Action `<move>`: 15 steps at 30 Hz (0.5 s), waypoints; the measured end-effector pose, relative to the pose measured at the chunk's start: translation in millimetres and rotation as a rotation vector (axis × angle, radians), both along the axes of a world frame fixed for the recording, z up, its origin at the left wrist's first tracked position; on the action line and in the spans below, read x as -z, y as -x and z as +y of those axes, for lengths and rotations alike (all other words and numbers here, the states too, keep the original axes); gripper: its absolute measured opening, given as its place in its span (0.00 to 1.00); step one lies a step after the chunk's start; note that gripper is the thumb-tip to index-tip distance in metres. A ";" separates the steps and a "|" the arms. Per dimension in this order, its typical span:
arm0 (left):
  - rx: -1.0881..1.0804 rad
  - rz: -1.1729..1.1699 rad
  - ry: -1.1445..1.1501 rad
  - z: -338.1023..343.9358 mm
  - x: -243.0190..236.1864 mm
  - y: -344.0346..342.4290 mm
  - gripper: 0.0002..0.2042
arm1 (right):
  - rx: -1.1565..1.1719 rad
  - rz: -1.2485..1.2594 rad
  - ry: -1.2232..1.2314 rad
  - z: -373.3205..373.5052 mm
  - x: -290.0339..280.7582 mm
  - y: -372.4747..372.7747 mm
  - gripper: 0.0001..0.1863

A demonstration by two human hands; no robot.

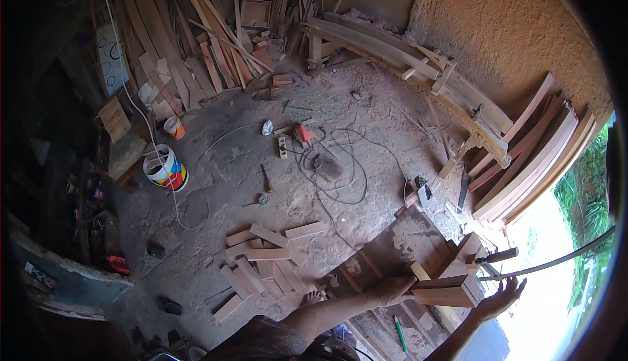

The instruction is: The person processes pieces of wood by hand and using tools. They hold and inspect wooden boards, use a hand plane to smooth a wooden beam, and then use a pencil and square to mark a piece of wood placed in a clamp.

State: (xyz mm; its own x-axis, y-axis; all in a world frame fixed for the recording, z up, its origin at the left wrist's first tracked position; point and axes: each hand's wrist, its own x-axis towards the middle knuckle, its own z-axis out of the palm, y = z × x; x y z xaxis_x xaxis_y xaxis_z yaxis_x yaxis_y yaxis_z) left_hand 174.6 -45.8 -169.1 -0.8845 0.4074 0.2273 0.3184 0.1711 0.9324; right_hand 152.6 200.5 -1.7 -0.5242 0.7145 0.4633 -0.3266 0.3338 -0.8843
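Observation:
At the lower right, my left hand (394,290) is closed on the left end of a short reddish wooden block (445,294), which sits over the workbench (409,237). My right hand (500,300) is just beyond the block's right end, palm up, with its fingers spread and nothing in them. Whether its wrist side touches the block I cannot tell. More wood pieces (460,256) stand just behind the block, beside a dark cylindrical handle (500,255). A green pencil-like stick (400,333) lies on the bench, nearer to me.
Cut wood pieces (265,256) lie piled on the floor left of the bench. A cable (353,158) loops across the floor near a red tool (303,133). A paint bucket (165,168) stands left; a long wooden bench (418,67) and leaning boards (536,152) line the right wall.

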 end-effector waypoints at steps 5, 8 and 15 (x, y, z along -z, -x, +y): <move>-0.005 0.064 0.066 21.7 36.8 3.5 0.19 | -0.505 0.010 -0.106 -39.5 73.3 -77.1 0.46; 0.028 0.133 0.357 3.9 5.2 -0.1 0.21 | -0.562 -0.230 -0.116 -74.3 60.0 -76.6 0.36; -0.175 0.076 0.095 -76.7 -70.2 -73.9 0.34 | -0.783 -0.112 0.047 -144.6 13.5 -84.9 0.32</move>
State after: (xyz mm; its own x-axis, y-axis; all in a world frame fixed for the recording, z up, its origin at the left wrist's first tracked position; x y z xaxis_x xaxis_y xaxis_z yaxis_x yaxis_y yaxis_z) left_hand 248.5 -122.5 -98.9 -0.9255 0.2718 0.2636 0.3445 0.3156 0.8841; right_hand 237.4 56.0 -15.1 -0.9243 0.1358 0.3566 -0.3593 0.0050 -0.9332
